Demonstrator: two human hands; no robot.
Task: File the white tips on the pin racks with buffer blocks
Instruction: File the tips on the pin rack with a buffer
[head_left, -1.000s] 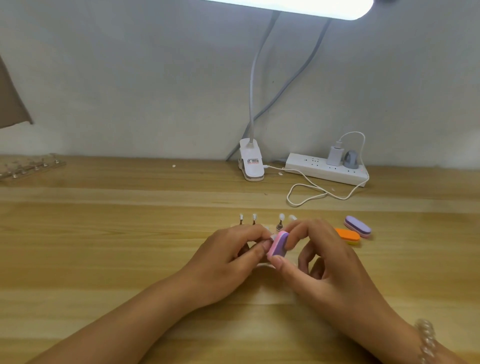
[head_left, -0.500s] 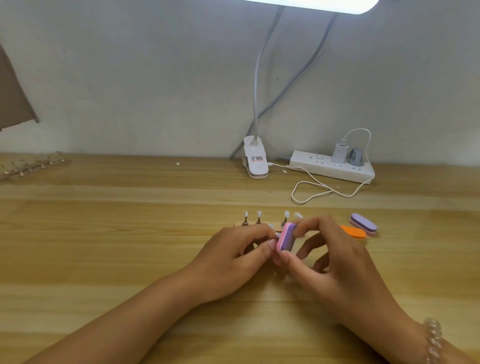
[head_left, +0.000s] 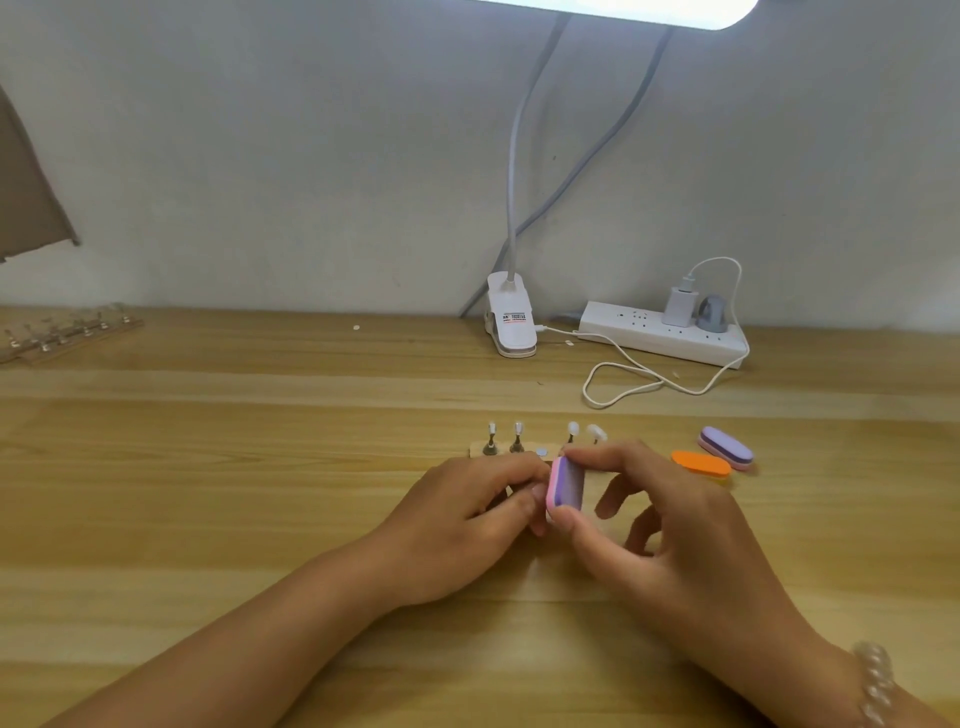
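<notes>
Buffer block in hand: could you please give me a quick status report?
Right hand pinches buffer block on edge. Left hand curled against it, contents hidden. Four white tips stand on pin rack behind. Path unobstructed.

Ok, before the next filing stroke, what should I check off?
1. Buffer block gripped: ok, the right hand pinches it between thumb and forefinger.
2. Tip against the block's face: cannot tell, the left hand hides the contact.
3. Pin rack loaded: ok, four white tips stand on it.
4. Free place on the rack: ok, one round spot is bare.
5. Spares nearby: ok, orange block and purple block lie to the right.
</notes>
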